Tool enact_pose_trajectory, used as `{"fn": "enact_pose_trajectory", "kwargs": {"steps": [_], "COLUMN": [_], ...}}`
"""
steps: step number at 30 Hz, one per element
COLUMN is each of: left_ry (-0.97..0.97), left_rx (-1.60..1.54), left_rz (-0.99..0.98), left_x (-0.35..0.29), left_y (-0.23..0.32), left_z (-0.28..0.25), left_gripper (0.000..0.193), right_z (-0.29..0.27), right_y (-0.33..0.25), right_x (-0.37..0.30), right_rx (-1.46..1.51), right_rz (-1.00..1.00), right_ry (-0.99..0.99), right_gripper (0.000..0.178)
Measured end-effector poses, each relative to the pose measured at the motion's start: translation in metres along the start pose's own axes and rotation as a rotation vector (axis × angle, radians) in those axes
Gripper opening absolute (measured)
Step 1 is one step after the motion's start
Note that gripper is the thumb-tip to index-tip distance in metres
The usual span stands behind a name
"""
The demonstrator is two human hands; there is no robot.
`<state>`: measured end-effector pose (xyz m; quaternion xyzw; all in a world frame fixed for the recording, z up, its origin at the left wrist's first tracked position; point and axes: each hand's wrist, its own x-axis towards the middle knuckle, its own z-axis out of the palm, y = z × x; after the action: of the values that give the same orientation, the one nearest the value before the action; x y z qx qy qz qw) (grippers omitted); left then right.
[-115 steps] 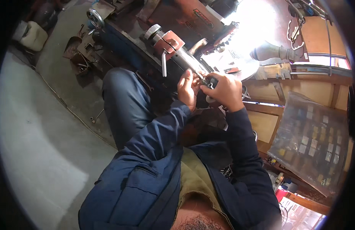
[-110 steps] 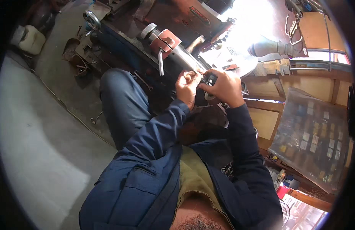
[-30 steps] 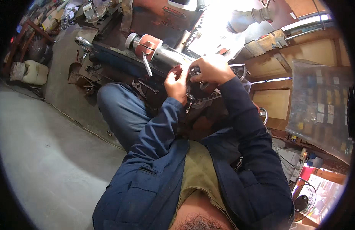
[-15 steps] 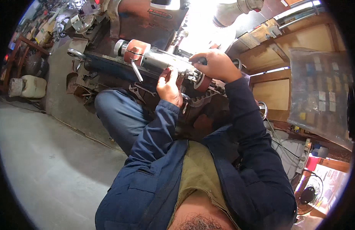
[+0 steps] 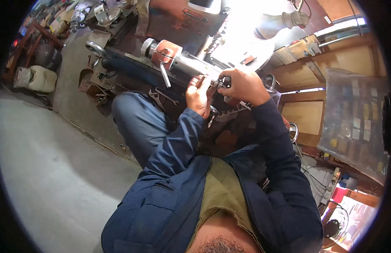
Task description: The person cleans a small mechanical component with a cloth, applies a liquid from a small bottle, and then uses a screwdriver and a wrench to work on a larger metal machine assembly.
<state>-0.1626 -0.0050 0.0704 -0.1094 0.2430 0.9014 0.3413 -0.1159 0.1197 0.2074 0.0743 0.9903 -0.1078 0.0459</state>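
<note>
A polished metal cylinder (image 5: 190,62) runs through a reddish-brown clamp block (image 5: 166,52) on the machine in front of me. A light metal lever (image 5: 165,75) hangs from that block. My left hand (image 5: 198,96) is at the near side of the cylinder's right end, thumb and fingers pinched together; what lies between them is too small to tell. Close beside it, my right hand (image 5: 248,85) curls its fingers around a dark cylindrical part (image 5: 225,80) at the metal fitting (image 5: 215,83) on that end. The right hand hides much of the fitting.
Below the machine bed lie an open-end wrench (image 5: 169,97) and an adjustable wrench (image 5: 156,97). Handwheels stand at the left (image 5: 95,48) and right (image 5: 293,132). A plastic sheet (image 5: 351,114) hangs at the right, with a fan (image 5: 334,227) below it. A pale jug (image 5: 43,79) sits at far left.
My right hand has come closer to my left and now covers more of the fitting and the reddish round part behind it. The whole view has shifted slightly, moving the machine rightward in it.
</note>
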Motion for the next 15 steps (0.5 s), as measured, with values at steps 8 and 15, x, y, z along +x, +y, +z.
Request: {"fn": "enact_pose_trajectory", "kwargs": {"steps": [8, 15], "left_ry": [0.023, 0.081], "left_rx": [-0.046, -0.033], "left_rz": [0.02, 0.0], "left_x": [0.002, -0.004], "left_y": [-0.002, 0.001], "left_z": [0.002, 0.008], "left_gripper": [0.014, 0.015], "right_z": [-0.005, 0.003], "right_y": [-0.008, -0.005], "right_x": [-0.004, -0.004], "right_rx": [0.041, 0.014], "right_rz": [0.074, 0.074], "right_ry": [-0.003, 0.054], "right_gripper": [0.036, 0.035]}}
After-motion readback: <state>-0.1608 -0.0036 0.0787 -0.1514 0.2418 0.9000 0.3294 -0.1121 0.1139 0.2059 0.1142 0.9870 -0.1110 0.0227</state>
